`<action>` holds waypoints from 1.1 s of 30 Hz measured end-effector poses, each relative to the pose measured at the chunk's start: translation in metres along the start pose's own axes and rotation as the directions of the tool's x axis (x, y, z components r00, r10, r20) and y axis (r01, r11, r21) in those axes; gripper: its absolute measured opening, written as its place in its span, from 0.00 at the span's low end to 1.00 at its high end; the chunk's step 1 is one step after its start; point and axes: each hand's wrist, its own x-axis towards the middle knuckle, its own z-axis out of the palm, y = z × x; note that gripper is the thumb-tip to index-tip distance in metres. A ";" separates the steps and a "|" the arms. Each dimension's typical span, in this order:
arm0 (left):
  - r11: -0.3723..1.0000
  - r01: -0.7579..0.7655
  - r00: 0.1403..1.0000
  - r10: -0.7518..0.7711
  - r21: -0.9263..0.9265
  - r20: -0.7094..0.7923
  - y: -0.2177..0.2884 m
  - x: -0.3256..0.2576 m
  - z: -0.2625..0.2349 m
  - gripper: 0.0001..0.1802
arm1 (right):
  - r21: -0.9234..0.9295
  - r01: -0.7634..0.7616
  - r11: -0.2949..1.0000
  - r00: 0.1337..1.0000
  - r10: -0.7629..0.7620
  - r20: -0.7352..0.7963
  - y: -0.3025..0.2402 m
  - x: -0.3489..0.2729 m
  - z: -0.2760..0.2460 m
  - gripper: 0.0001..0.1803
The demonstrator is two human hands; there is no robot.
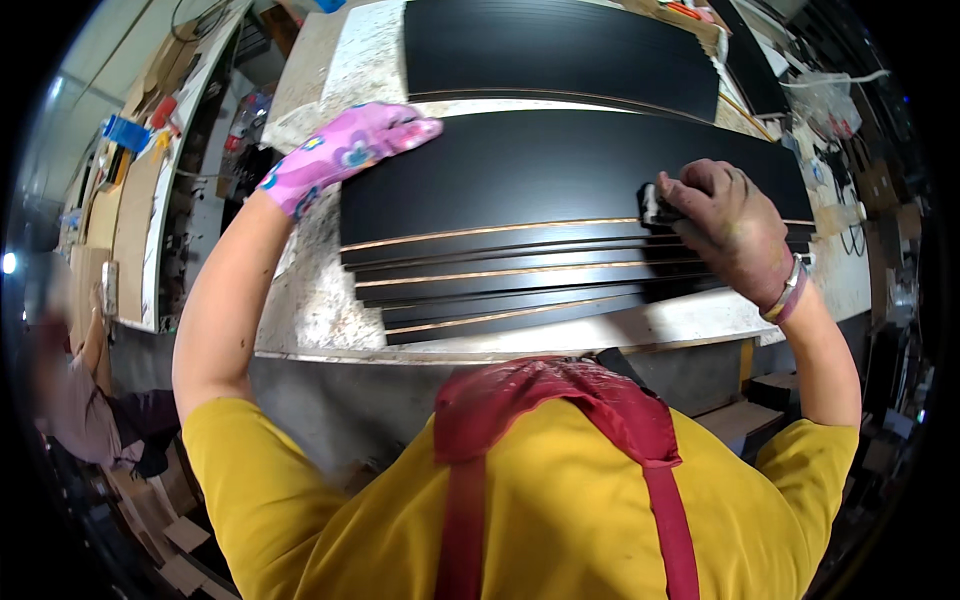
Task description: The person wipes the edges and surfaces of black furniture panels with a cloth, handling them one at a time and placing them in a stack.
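Black panels with thin tan edge lines lie in an uneven stack on the white table. At the far left corner of the top black panel (520,165) rests my left hand (365,145), in a pink flowered glove, its fingers bent together on the panel. My right hand (735,225), stained dark, is over the right part of the stack. It is closed on a small black-and-white pad (652,207) at the panel's near edge; the fingers hide most of the pad, so its exact kind is unclear.
Behind the stack lie more black panels (560,50). The paint-spotted table (315,315) ends just before my body. Clear plastic bags (825,105) and a translucent container (840,217) are on the right. A cluttered shelf (145,235) and another person (90,410) are at the left.
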 end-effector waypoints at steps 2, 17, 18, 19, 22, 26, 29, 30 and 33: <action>0.998 -0.003 1.000 0.004 -0.066 0.014 0.002 0.001 0.000 0.24 | 0.022 0.051 0.998 0.999 -0.051 0.013 -0.029 0.032 0.004 0.20; 0.963 -0.161 0.966 0.199 -0.217 0.166 -0.024 0.013 -0.007 0.26 | -0.044 0.242 0.969 0.953 -0.246 -0.175 -0.163 0.153 0.026 0.09; 0.968 -0.156 0.970 0.188 -0.198 0.157 -0.021 0.011 -0.009 0.26 | -0.053 0.255 0.966 0.950 -0.260 -0.175 -0.166 0.158 0.029 0.09; 0.971 -0.156 0.970 0.185 -0.181 0.156 -0.018 0.010 -0.011 0.27 | -0.062 0.254 0.965 0.947 -0.261 -0.185 -0.173 0.166 0.031 0.11; 0.979 -0.141 0.971 0.166 -0.145 0.171 -0.011 0.008 -0.012 0.28 | -0.024 0.239 0.971 0.955 -0.239 -0.178 -0.172 0.166 0.032 0.16; 0.987 -0.122 0.977 0.138 -0.104 0.162 -0.009 0.002 -0.014 0.29 | 0.036 0.196 0.980 0.965 -0.187 -0.184 -0.141 0.132 0.016 0.10; 0.940 -0.223 0.961 0.256 -0.259 0.101 -0.021 0.003 -0.008 0.27 | 0.114 0.212 0.971 0.958 -0.183 -0.221 -0.160 0.135 0.008 0.09; 0.886 -0.263 0.945 0.315 -0.381 0.082 -0.037 0.010 0.001 0.26 | 0.161 0.226 0.961 0.955 -0.185 -0.234 -0.174 0.141 0.004 0.09; 0.898 -0.248 0.939 0.315 -0.363 0.138 -0.012 0.009 -0.011 0.23 | 0.019 0.251 0.968 0.931 -0.236 -0.280 -0.192 0.156 0.029 0.12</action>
